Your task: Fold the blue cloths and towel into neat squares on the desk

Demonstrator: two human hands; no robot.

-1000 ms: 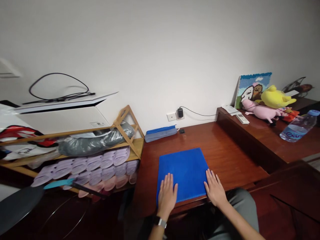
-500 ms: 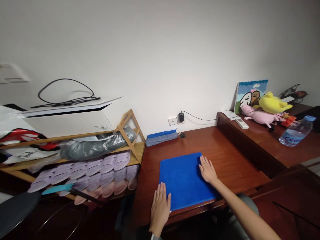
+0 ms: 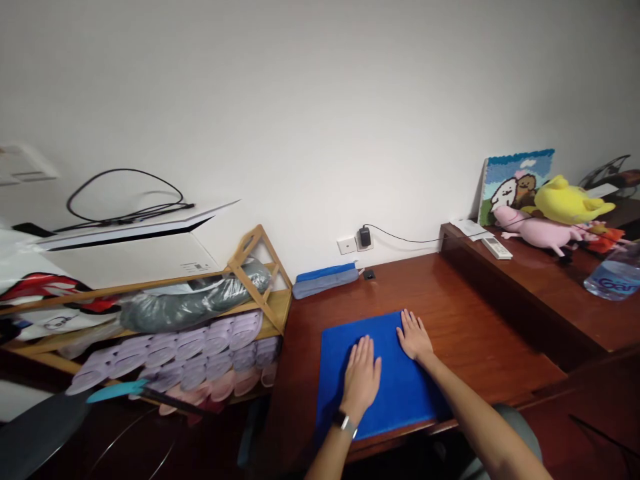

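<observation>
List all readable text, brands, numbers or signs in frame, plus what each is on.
None reads clearly enough to quote.
Bottle, far right: label lettering, too blurred to read surely.
White box on the rack: small printed label, too small to read.
Plastic bag, far left: dark marking, too blurred to tell if it is lettering.
Remote: any button markings too small.
</observation>
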